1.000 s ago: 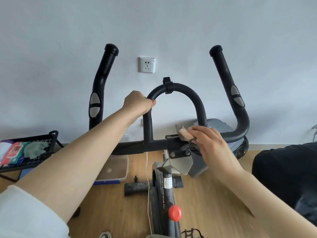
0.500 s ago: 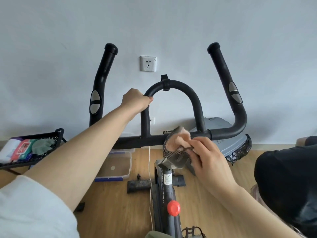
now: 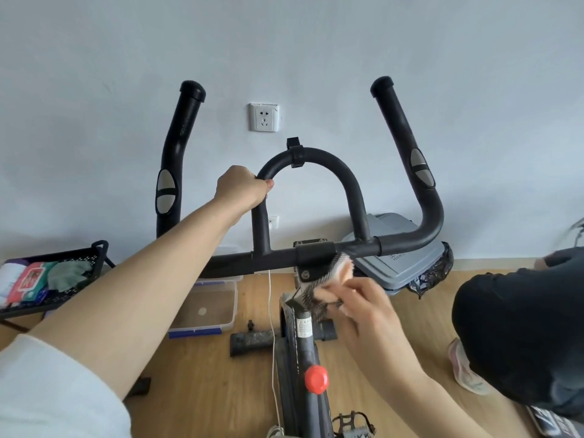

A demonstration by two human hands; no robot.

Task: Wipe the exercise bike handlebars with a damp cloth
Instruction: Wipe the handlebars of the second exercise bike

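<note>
Blur smears cloth (image 3: 325,287) and right hand (image 3: 366,308) just below handlebars (image 3: 275,257).

Handlebars (image 3: 335,161): matt black, with grey oval pads (image 3: 165,196) split by a black band on each upright. Cloth (image 3: 327,284): peach centre, black-and-white check border. Knob (image 3: 316,379): red, on a black frame (image 3: 308,352). Wall (image 3: 316,42): pale blue-grey. Socket (image 3: 264,117): white. Floor (image 3: 202,380): light brown wood grain. Basket (image 3: 93,259): black perforated mesh, holding a red-and-white packet (image 3: 27,279) and a grey-green rag (image 3: 68,275). Box (image 3: 205,306): clear, with blue clips (image 3: 194,332). Bin (image 3: 401,251): grey, with a black liner (image 3: 433,273). Cord (image 3: 270,298): white. Sleeve (image 3: 53,393): white. Trousers (image 3: 521,336): black. Shoe (image 3: 463,371): pink and white.
</note>
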